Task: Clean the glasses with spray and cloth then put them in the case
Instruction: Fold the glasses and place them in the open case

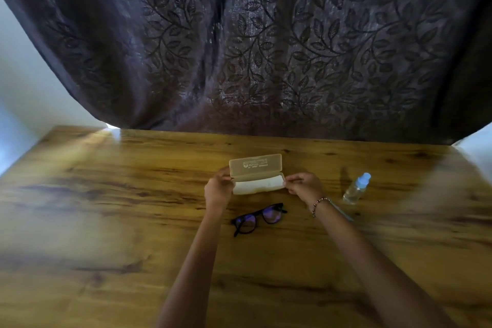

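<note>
A translucent beige glasses case (pixel 255 166) stands on the wooden table with its lid raised. Inside its lower half lies a pale folded cloth (pixel 259 183). My left hand (pixel 218 189) grips the case's left end. My right hand (pixel 303 185) pinches the case's right end. Black-framed glasses (pixel 257 218) lie on the table just in front of the case, between my forearms, untouched. A small clear spray bottle (pixel 356 189) with a light blue cap stands to the right of my right hand.
The wooden table (pixel 106 221) stretches wide to the left and right of the objects. A dark curtain (pixel 253 48) with a leaf pattern hangs behind the table's far edge. A beaded bracelet (pixel 319 205) sits on my right wrist.
</note>
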### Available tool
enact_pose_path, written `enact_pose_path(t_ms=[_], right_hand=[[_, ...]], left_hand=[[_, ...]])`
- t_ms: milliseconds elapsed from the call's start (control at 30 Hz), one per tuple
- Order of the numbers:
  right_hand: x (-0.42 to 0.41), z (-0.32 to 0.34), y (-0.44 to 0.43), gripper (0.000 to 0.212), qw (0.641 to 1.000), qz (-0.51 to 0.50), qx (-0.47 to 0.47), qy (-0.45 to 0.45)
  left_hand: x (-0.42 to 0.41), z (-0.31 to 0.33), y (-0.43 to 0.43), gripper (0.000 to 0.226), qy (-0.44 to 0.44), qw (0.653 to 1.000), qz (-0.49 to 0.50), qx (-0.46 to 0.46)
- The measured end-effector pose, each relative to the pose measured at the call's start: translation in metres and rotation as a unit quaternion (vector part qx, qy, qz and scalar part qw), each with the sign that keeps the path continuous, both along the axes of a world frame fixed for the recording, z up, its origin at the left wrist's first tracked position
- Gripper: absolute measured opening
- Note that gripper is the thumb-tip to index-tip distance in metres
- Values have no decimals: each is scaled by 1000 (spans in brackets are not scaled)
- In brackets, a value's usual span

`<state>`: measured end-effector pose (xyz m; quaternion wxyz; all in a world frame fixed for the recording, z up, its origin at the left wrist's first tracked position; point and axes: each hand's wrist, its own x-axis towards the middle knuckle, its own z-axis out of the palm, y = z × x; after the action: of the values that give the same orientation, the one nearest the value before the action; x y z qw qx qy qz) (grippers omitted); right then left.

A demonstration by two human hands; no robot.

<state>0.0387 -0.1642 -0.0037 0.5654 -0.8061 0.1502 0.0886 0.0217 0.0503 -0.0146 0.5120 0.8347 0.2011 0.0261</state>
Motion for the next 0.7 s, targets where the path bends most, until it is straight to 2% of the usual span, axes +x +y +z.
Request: enact_pose_path(t_ms=[233,333,433,533,700], right_hand=[[-3,2,-7,19,1000,11,19,20],[-6,1,-13,13,1000,16,-12,6],[-15,2,-19,6,994,103,-30,11],[-25,3,-19,16,975,209,-69,-11],[-29,9,-12,21,954,274,-118,-28]], left_hand=[[4,-3,1,39,-1,1000,4,-11],[4,-4,0,36,0,1000,16,-25],[6,-4,0,38,8,999,28,-37],[6,-5,0,40,12,999,28,-33],[6,-9,1,37,7,999,26,-47]])
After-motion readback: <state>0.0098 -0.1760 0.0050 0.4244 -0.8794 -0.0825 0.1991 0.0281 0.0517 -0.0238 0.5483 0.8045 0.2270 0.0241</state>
